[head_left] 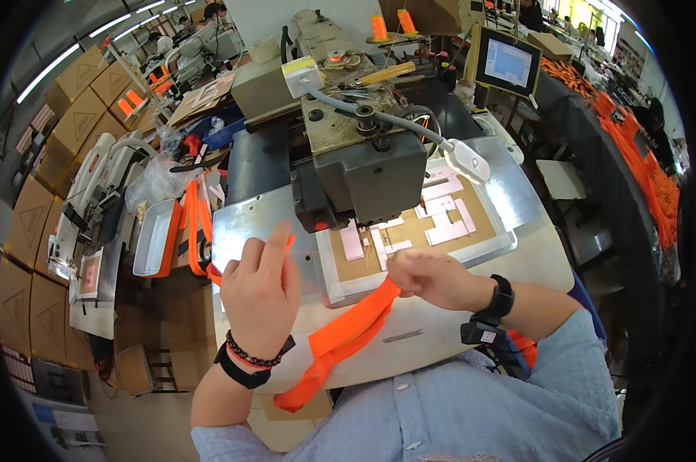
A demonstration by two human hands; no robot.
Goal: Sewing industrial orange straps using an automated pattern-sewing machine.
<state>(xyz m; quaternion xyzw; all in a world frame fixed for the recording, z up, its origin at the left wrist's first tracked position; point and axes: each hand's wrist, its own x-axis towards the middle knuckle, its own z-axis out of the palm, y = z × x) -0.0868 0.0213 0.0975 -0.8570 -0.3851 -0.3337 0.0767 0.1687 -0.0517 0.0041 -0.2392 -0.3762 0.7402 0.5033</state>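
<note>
My right hand [431,279] pinches the upper end of a bright orange fabric strap [348,327]. The strap slants down to the left across the table's front edge, its lower end hanging near my shirt. My left hand [261,289] is raised to the left of it, fingers curled with the index finger pointing up. A small orange bit shows at its fingertips, too small to name. Beyond both hands stands a sewing machine [371,181] with a dark head. Under the head lies a brown template board [417,235] with pale pink pieces, set in a clear-edged frame.
A lit lamp [468,160] on a bent neck hangs beside the machine head. Orange straps [200,223] dangle at the table's left edge, next to an orange-and-white tray [158,237]. A screen [508,60] stands at back right. Stacked cartons [36,231] line the left.
</note>
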